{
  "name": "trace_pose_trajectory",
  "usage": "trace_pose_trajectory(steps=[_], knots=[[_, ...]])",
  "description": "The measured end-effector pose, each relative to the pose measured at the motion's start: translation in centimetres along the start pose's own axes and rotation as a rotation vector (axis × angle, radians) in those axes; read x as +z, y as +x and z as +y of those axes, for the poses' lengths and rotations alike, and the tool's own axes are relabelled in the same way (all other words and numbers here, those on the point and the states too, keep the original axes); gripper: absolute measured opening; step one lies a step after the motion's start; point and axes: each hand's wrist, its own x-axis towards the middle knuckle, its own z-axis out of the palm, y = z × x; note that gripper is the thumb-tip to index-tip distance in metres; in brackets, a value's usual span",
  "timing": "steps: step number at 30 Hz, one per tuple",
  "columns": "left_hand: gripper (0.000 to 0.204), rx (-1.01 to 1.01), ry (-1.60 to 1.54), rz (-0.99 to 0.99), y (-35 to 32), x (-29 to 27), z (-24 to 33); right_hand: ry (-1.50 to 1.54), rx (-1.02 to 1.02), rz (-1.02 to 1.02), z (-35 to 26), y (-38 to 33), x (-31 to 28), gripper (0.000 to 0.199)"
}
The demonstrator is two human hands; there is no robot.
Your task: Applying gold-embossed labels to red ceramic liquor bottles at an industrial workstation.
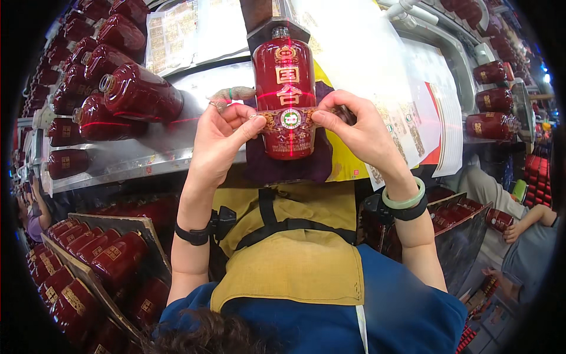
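Dark hair (206,336) sits right at the bottom edge, then a blue shirt (401,307) with a mustard-yellow apron (295,259) and its black straps over it. Trays of dark red bottles (88,265) lean down at the lower left, and another tray of them (460,215) is at the right, near another person's arm (530,221).

Forearms go up from there: a black band on the left wrist, a pale green bangle (407,197) plus a black band on the right.

Left hand (221,141) is curled, thumb and forefinger pinching the left end of a gold-patterned label strip (289,120). Right hand (359,133) does the same on the right end, fingers bent, pressing it down. So both are mostly closed, gripping just that strip.

That strip runs across the lower part of a red bottle (284,88), which lies neck away from the person on a dark purple cloth (283,168) on the metal bench (147,156), dead centre. Thin red laser lines cross the bottle.

Further back on the left is a stack of unlabelled red bottles (118,88) lying on their sides, sheets of labels (413,112) to the right, and more bottles (492,100) at the far right.
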Motion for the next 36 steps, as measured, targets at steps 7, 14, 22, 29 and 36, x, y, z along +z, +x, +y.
trace_pose_trajectory(steps=[7, 14, 22, 29, 36], knots=[[0.047, -0.009, -0.032, 0.003, -0.1, 0.3, 0.4, 0.004, 0.012, -0.009, 0.0, 0.1, 0.0, 0.014], [0.050, 0.002, -0.034, 0.037, 0.0, 0.3, 0.1, 0.043, 0.098, -0.016, 0.3, 0.4, -0.2, 0.021], [0.052, -0.037, -0.035, 0.066, 0.2, -0.2, -0.5, 0.030, 0.062, 0.155, 0.1, -0.1, -0.5, 0.037], [0.050, -0.046, -0.085, 0.031, -0.2, -0.8, -1.2, -0.156, -0.121, 0.117, -1.9, -1.0, 0.4, 0.081], [0.069, 0.460, 0.421, 0.306, -2.8, 1.6, -3.1, -0.451, -0.305, 0.138, -1.6, -1.7, 2.9, 0.127]])
